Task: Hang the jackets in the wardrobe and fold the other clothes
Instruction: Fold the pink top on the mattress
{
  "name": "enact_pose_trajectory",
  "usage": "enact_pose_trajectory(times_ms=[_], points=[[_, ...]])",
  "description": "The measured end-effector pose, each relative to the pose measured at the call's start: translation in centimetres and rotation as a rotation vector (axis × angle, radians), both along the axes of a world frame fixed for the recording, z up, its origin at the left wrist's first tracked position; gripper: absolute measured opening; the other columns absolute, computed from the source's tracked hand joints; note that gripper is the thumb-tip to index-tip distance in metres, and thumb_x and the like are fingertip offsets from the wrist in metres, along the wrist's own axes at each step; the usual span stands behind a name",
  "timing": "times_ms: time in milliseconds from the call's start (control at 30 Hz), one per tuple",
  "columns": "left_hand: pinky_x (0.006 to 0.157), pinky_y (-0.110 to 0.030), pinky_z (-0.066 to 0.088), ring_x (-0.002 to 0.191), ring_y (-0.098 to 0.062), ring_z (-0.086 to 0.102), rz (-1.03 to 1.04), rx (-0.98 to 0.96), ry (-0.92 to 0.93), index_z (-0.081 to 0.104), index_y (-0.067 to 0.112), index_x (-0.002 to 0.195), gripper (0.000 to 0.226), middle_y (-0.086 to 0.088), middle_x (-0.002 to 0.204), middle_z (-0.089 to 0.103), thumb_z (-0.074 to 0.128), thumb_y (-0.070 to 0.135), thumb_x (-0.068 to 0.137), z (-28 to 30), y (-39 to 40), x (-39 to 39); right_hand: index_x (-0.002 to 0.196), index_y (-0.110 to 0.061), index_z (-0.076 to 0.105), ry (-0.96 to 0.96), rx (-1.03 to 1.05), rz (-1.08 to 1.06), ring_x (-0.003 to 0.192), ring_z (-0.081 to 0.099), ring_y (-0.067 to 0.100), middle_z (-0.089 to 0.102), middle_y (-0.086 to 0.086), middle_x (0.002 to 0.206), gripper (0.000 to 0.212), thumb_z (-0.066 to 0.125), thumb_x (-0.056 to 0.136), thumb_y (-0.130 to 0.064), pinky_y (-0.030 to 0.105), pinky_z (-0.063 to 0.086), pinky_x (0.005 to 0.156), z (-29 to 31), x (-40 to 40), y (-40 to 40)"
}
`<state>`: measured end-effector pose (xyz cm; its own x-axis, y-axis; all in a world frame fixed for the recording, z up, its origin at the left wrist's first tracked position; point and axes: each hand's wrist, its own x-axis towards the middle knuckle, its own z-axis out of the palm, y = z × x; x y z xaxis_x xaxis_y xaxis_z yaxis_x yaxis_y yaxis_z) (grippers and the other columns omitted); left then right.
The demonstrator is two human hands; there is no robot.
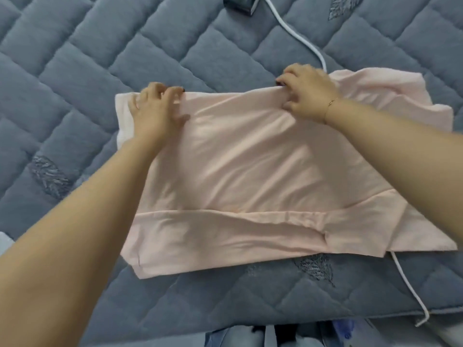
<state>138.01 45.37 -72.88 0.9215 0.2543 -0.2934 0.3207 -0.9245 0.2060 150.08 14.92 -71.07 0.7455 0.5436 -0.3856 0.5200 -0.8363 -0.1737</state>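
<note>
Bottom centre of frame: strip of blue denim (233,336) at the quilt's near edge, partly cut off. Above it, grey-blue quilted bedspread (75,58) fills the view, leaf embroidery in places. Pink garment (250,159) lies flat mid-frame, slightly right of centre; near hem folded into a band across its lower edge, right side bunched and loose toward upper right. White cable (411,294) exits from under the garment's lower right corner toward the bottom right, reappears past the far edge and runs to the top of frame. Both forearms reach in from the lower corners. Left hand (152,108) at the garment's far left edge, fingers curled over the fabric, gripping it. Right hand (308,93) at the far edge right of centre, fingers pinching a fold of it; thin bracelet (330,102) on the wrist. Dark object (238,3) at top centre, cropped, beside the cable.
</note>
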Motion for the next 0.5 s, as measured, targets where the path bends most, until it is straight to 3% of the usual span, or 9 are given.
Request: enact_pose_trajectory(times_ms=[100, 167, 267, 400, 500], points=[[0.099, -0.044, 0.024, 0.112, -0.030, 0.046, -0.045, -0.001, -0.028, 0.057, 0.028, 0.109, 0.036, -0.006, 0.111, 0.063, 0.070, 0.048, 0.082, -0.2, 2.9, 0.8, 0.101, -0.021, 0.057, 0.049, -0.171, -0.077, 0.111, 0.055, 0.031, 0.063, 0.011, 0.113, 0.036, 0.069, 0.082, -0.049, 0.039, 0.030, 0.096, 0.3, 2.2, -0.6], [0.091, -0.042, 0.028, 0.099, -0.031, 0.053, -0.061, -0.053, -0.016, 0.057, 0.023, 0.094, 0.026, -0.006, 0.098, 0.067, 0.068, 0.044, 0.085, 0.0, 4.0, 1.0, 0.091, -0.021, 0.055, 0.157, -0.243, -0.122, 0.106, 0.057, 0.032, 0.066, 0.011, 0.107, 0.033, 0.067, 0.084, -0.052, 0.038, 0.033, 0.091, 0.7, 2.8, -1.2], [0.080, -0.039, 0.033, 0.089, -0.034, 0.055, -0.082, -0.117, -0.071, 0.061, 0.014, 0.093, 0.021, -0.011, 0.098, 0.062, 0.067, 0.033, 0.088, 0.7, 4.4, 0.5, 0.094, -0.017, 0.055, 0.171, -0.090, -0.193, 0.096, 0.058, 0.037, 0.065, 0.016, 0.103, 0.025, 0.069, 0.086, -0.037, 0.041, 0.042, 0.078, 1.4, 1.8, -2.1], [0.063, -0.032, 0.033, 0.074, -0.033, 0.052, -0.217, -0.095, -0.354, 0.064, 0.009, 0.091, 0.007, -0.010, 0.088, 0.056, 0.063, 0.011, 0.085, 3.5, 4.5, -3.8, 0.092, -0.006, 0.057, -0.114, 0.194, -0.093, 0.078, 0.058, 0.041, 0.062, 0.017, 0.087, 0.016, 0.063, 0.079, 0.000, 0.042, 0.041, 0.062, 3.3, -3.6, -4.0], [0.052, -0.033, 0.039, 0.069, -0.028, 0.052, -0.293, -0.103, -0.417, 0.067, 0.011, 0.089, 0.013, -0.006, 0.083, 0.054, 0.057, 0.005, 0.083, 5.1, 4.0, -9.3, 0.082, -0.003, 0.059, -0.229, 0.287, -0.014, 0.070, 0.058, 0.038, 0.058, 0.016, 0.078, 0.015, 0.061, 0.072, 0.008, 0.042, 0.047, 0.055, 4.7, -9.2, -6.3]])
